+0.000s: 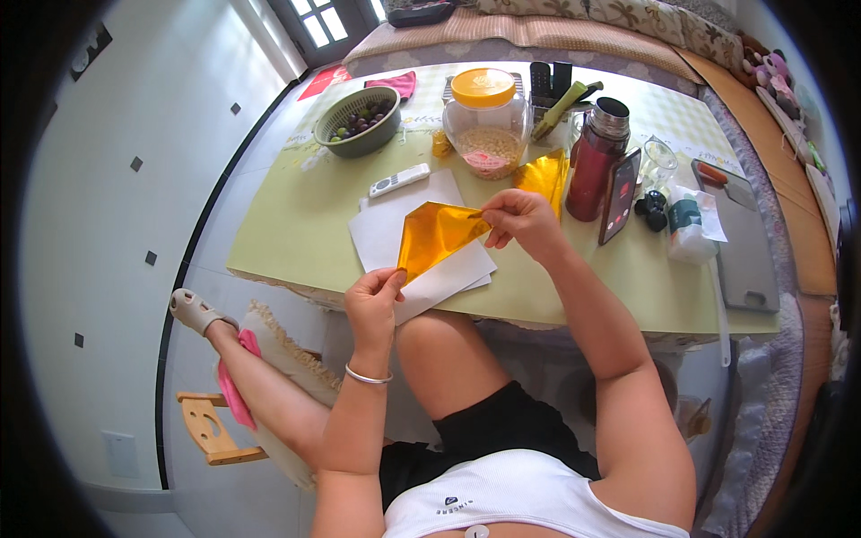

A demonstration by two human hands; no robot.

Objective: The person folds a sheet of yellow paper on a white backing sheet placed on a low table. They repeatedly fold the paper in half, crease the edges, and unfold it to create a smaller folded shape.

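Note:
A sheet of shiny gold foil paper (pixel 435 235), with folded-looking slanted edges, is stretched between my two hands above the table. My left hand (pixel 375 296) pinches its lower left corner. At its right corner, the fingers of my right hand (pixel 520 218) are closed on the foil. Below it lie several white paper sheets (pixel 448 291), overlapping near the table's front edge. More gold foil paper (pixel 543 175) rests on the table just beyond my right hand.
A white remote (pixel 399 180), a basket of grapes (pixel 359 127) and a yellow-lidded jar (pixel 485 125) stand farther back. To the right are a red thermos (pixel 599 161), a propped phone (pixel 620 197), a tissue pack (pixel 692 229) and a grey board (pixel 749 260).

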